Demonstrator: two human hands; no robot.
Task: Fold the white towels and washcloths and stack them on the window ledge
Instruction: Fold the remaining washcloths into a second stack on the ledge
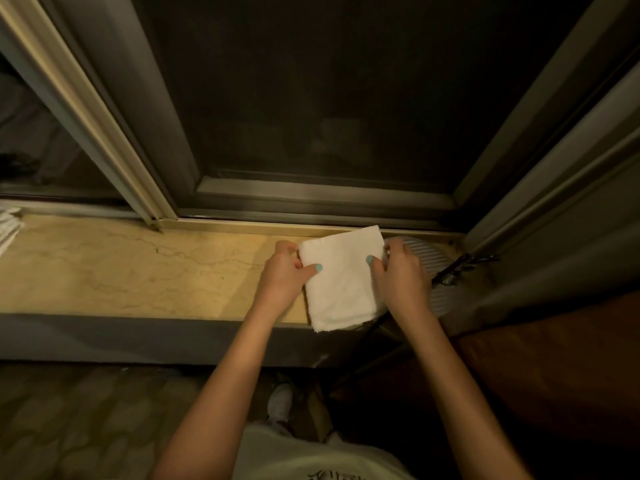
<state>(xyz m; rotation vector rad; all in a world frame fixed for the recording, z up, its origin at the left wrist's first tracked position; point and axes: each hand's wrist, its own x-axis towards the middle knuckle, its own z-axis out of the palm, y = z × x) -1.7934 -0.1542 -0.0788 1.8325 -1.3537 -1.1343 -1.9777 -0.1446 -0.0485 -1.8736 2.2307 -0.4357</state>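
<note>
Fingers (pixel 313 268) of both hands pinch the opposite side edges of a folded washcloth (pixel 341 278), held between them at the ledge's (pixel 138 268) right end, long axis crossing its front edge.

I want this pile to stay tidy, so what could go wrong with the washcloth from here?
1. The folded washcloth hangs past the front edge of the window ledge; released there, it may slide off to the floor.
2. It sits skewed to the ledge and partly over a ribbed grey object, so it could rest unevenly.
3. The left hand and right hand pinch only its side edges; the fold might open when they let go.
</note>
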